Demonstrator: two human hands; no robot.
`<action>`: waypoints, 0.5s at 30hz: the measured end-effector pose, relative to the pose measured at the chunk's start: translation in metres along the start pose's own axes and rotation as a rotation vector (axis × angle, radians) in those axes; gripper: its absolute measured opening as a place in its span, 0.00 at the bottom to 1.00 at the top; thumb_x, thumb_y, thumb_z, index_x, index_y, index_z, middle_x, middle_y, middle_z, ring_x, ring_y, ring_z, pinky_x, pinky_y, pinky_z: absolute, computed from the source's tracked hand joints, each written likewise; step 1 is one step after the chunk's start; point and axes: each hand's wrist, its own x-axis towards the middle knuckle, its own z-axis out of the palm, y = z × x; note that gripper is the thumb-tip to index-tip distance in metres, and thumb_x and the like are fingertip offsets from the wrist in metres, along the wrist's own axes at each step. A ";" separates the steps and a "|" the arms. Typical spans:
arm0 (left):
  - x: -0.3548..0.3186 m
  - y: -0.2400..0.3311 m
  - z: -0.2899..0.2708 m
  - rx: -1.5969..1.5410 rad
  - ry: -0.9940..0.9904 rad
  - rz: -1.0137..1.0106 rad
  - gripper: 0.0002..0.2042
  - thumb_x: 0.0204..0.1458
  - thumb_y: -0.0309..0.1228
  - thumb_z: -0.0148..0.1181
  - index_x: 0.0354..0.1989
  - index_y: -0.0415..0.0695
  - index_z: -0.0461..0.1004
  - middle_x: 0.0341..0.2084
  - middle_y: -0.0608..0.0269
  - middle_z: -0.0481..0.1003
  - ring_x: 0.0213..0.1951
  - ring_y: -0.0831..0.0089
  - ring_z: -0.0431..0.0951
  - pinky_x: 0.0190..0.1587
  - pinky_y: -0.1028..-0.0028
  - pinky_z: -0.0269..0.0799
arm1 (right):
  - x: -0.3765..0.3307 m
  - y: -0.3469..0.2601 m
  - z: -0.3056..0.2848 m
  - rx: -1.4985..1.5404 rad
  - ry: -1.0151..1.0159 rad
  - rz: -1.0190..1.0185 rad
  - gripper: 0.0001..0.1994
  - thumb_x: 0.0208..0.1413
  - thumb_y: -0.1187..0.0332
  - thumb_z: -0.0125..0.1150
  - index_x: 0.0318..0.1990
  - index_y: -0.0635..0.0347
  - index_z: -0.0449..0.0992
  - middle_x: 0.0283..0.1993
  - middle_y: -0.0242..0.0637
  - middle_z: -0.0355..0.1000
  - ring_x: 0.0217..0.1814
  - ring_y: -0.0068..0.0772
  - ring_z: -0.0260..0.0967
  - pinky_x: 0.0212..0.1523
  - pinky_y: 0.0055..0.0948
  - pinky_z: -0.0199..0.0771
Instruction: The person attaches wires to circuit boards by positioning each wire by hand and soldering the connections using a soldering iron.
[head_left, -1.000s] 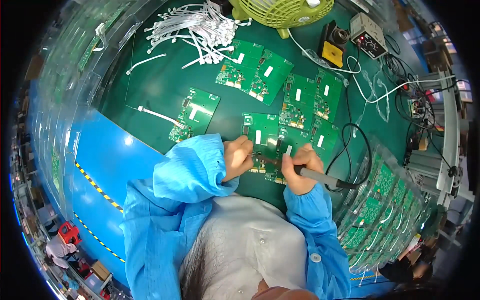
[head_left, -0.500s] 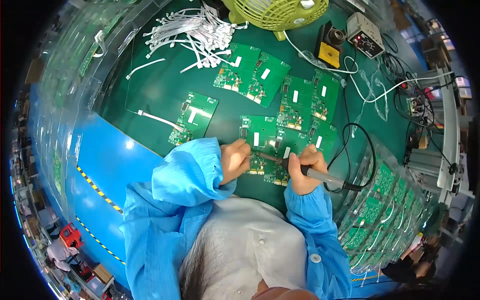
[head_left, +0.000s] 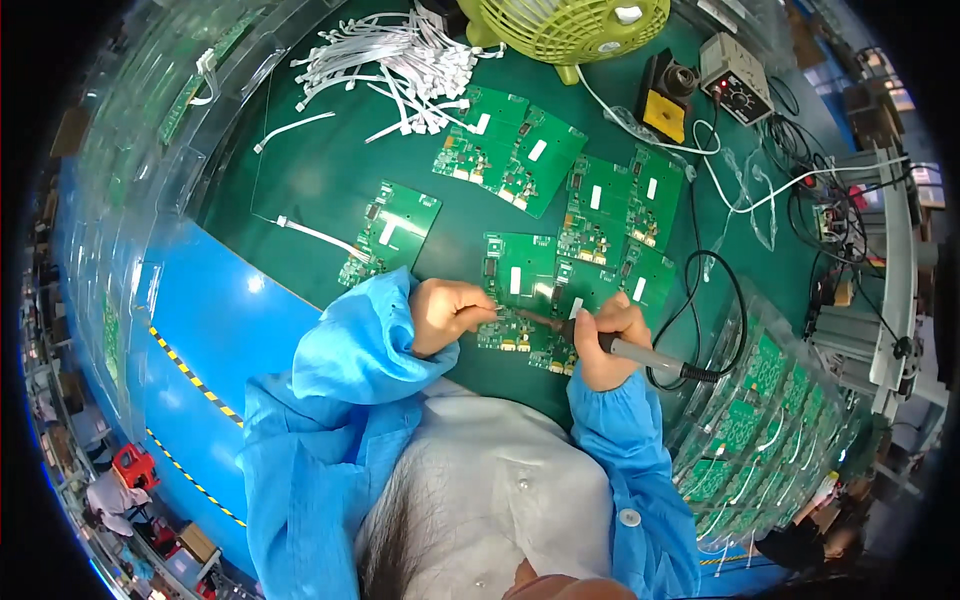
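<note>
My right hand [head_left: 612, 340] is closed round the grey-and-black handle of a soldering iron [head_left: 648, 356]. Its metal tip points left, over the lower part of a green circuit board [head_left: 534, 262]. My left hand [head_left: 440, 314] is pinched shut beside the tip, at that board's left edge. What its fingertips hold is too fine to make out. More circuit boards lie against this one, such as the board [head_left: 648, 276] beyond my right hand. Farther left, a separate circuit board [head_left: 408, 217] has a white cable [head_left: 322, 237] reaching its lower left edge.
A heap of white cables [head_left: 395, 65] lies at the back, beside a green fan [head_left: 565, 25]. At the back right are an iron stand with a yellow sponge [head_left: 662, 118] and a control box [head_left: 735, 80]. Clear trays of boards [head_left: 750, 430] stand at right. The iron's black cord [head_left: 745, 310] loops nearby.
My left hand has shifted left and slightly up, away from the iron's tip, still pinched. The right hand and the soldering iron have stayed nearly in place over the board.
</note>
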 end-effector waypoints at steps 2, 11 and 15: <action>0.000 -0.003 0.002 -0.037 0.015 -0.003 0.03 0.42 0.19 0.60 0.27 0.38 0.76 0.20 0.64 0.75 0.19 0.76 0.69 0.22 0.79 0.64 | 0.001 0.000 0.000 0.003 -0.002 -0.004 0.13 0.36 0.83 0.58 0.19 0.54 0.61 0.14 0.28 0.59 0.18 0.22 0.48 0.30 0.25 0.55; -0.001 0.005 0.010 0.099 0.106 0.067 0.03 0.41 0.18 0.58 0.24 0.39 0.72 0.20 0.64 0.72 0.18 0.75 0.68 0.22 0.79 0.63 | 0.003 0.002 -0.002 -0.015 -0.006 -0.030 0.14 0.33 0.82 0.60 0.18 0.55 0.60 0.13 0.28 0.60 0.17 0.25 0.49 0.21 0.23 0.53; 0.002 0.004 0.014 0.286 0.135 0.143 0.04 0.39 0.18 0.57 0.23 0.40 0.70 0.19 0.64 0.69 0.17 0.73 0.67 0.21 0.78 0.63 | 0.003 0.001 -0.001 -0.023 -0.005 -0.040 0.14 0.33 0.82 0.60 0.18 0.54 0.60 0.13 0.28 0.60 0.17 0.25 0.48 0.21 0.23 0.53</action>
